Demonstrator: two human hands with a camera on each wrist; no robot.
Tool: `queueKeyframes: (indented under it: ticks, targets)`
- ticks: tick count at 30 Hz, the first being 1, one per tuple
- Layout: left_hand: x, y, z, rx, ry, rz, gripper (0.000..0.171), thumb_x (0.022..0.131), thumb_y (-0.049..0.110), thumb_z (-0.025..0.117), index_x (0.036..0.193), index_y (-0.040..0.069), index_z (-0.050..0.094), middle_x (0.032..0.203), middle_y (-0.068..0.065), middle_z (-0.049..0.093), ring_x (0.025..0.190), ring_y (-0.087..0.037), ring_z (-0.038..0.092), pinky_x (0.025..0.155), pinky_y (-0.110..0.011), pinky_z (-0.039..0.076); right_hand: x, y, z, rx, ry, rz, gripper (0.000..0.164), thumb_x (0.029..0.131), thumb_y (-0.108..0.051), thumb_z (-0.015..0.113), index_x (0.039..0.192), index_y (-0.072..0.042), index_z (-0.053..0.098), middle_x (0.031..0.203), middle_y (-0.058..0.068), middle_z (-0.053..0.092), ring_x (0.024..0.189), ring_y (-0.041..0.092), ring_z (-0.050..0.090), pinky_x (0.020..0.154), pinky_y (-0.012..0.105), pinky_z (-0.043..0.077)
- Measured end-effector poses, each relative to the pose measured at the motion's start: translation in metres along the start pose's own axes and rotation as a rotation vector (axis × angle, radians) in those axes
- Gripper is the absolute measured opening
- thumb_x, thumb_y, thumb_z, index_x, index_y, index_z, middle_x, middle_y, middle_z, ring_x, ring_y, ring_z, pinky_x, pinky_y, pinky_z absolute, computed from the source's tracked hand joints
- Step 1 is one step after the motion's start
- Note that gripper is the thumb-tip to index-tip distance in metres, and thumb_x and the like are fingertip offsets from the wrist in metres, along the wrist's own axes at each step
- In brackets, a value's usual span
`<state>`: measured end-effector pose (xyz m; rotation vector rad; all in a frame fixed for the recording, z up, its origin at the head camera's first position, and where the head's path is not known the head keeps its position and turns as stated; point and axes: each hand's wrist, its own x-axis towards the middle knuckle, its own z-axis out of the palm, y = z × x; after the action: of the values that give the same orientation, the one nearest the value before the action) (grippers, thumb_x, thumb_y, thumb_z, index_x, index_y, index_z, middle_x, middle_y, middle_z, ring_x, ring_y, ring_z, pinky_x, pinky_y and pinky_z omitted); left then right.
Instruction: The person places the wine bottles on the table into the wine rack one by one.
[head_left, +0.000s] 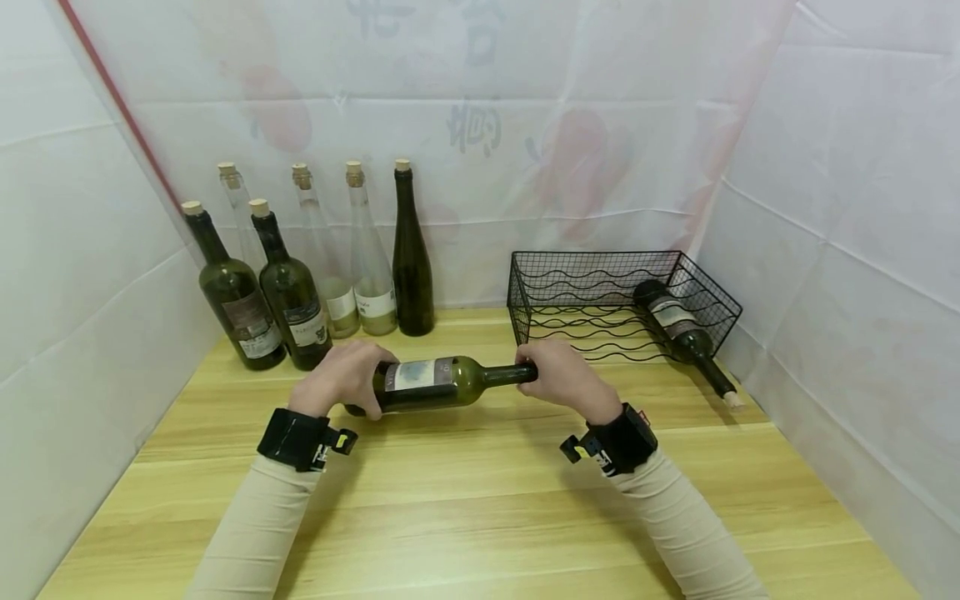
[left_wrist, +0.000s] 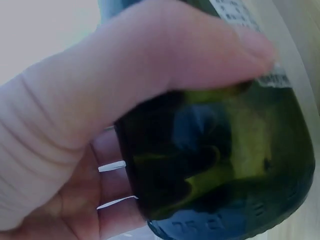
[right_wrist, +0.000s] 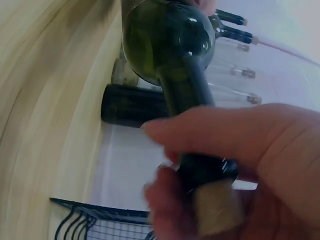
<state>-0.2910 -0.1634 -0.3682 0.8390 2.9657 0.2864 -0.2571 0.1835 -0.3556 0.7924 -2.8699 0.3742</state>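
A dark green wine bottle (head_left: pixel 467 382) lies sideways between my two hands, its neck toward the right. My left hand (head_left: pixel 345 375) grips the base end, thumb across the glass in the left wrist view. Around the neck curl the fingers of my right hand (head_left: pixel 562 377); a cork (right_wrist: pixel 217 207) shows at the mouth in the right wrist view. A shadow falls on the wood below the bottle. Behind my right hand stands a black wire rack (head_left: pixel 521 321) with wavy bars. Another dark wine bottle (head_left: pixel 678 329) lies in its right side, corked neck over the front.
At the back left stand several corked bottles: two dark green ones (head_left: pixel 288 292) in front, clear ones (head_left: pixel 367 250) behind, and a slim dark bottle (head_left: pixel 412 258) at their right. White cloth walls (head_left: pixel 465 100) enclose the wooden table (head_left: pixel 450 517).
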Motion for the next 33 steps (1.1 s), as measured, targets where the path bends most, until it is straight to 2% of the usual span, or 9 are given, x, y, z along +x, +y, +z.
queueKeyframes:
  ticks: [5,9,14,18,22,29,33]
  targets:
    - [0.003,0.003,0.003,-0.071,-0.04,0.023,0.076,0.05,0.025,0.096,0.121,0.015,0.071,0.11,0.0,0.07,0.09,-0.018,0.061,0.075,-0.036,0.054,-0.007,-0.008,0.002,-0.165,-0.038,0.059,0.014,0.084,-0.012,0.076,0.087,-0.016,0.063,0.076,-0.001,0.057,0.065,0.017,0.048,0.061,0.032,0.038]
    - [0.004,0.007,0.005,-0.119,-0.067,0.028,0.069,0.049,0.025,0.094,0.115,0.018,0.074,0.103,0.005,0.07,0.085,-0.014,0.058,0.073,-0.032,0.052,-0.008,-0.01,0.005,-0.224,-0.049,0.056,0.016,0.085,-0.015,0.077,0.085,-0.015,0.061,0.074,0.0,0.057,0.061,0.016,0.048,0.057,0.031,0.038]
    - [0.005,0.009,0.004,-0.157,-0.084,0.051,0.062,0.051,0.025,0.093,0.11,0.019,0.075,0.099,0.007,0.069,0.081,-0.013,0.057,0.071,-0.031,0.051,-0.001,-0.003,0.008,-0.167,-0.082,-0.021,0.019,0.079,-0.012,0.083,0.08,-0.013,0.064,0.073,0.0,0.06,0.063,0.015,0.054,0.056,0.031,0.046]
    - [0.005,0.009,0.003,-0.173,-0.104,0.064,0.057,0.052,0.026,0.093,0.106,0.02,0.076,0.093,0.009,0.068,0.079,-0.012,0.057,0.071,-0.031,0.051,0.003,0.002,0.01,-0.121,-0.154,-0.103,0.02,0.079,-0.011,0.084,0.091,-0.012,0.068,0.082,0.0,0.067,0.074,0.017,0.062,0.068,0.034,0.054]
    - [0.004,0.008,0.003,-0.193,-0.122,0.072,0.056,0.052,0.027,0.094,0.105,0.019,0.076,0.09,0.01,0.068,0.077,-0.011,0.057,0.07,-0.03,0.052,0.005,0.003,0.012,-0.075,-0.187,-0.153,0.021,0.082,-0.014,0.083,0.097,-0.011,0.069,0.087,0.001,0.069,0.078,0.018,0.064,0.075,0.035,0.055]
    - [0.005,0.009,0.005,-0.254,-0.171,0.094,0.061,0.055,0.028,0.094,0.112,0.015,0.075,0.092,0.008,0.069,0.079,-0.012,0.061,0.071,-0.03,0.053,0.004,0.002,0.017,-0.062,-0.232,-0.138,0.017,0.086,-0.013,0.079,0.092,-0.007,0.065,0.082,0.0,0.062,0.071,0.014,0.056,0.064,0.029,0.048]
    - [0.005,0.009,0.005,-0.291,-0.176,0.122,0.062,0.056,0.026,0.094,0.114,0.012,0.074,0.095,0.006,0.071,0.082,-0.015,0.063,0.073,-0.03,0.054,0.001,-0.001,0.02,-0.086,-0.261,-0.109,0.015,0.09,-0.012,0.074,0.093,-0.007,0.059,0.082,0.001,0.059,0.071,0.015,0.054,0.063,0.03,0.047]
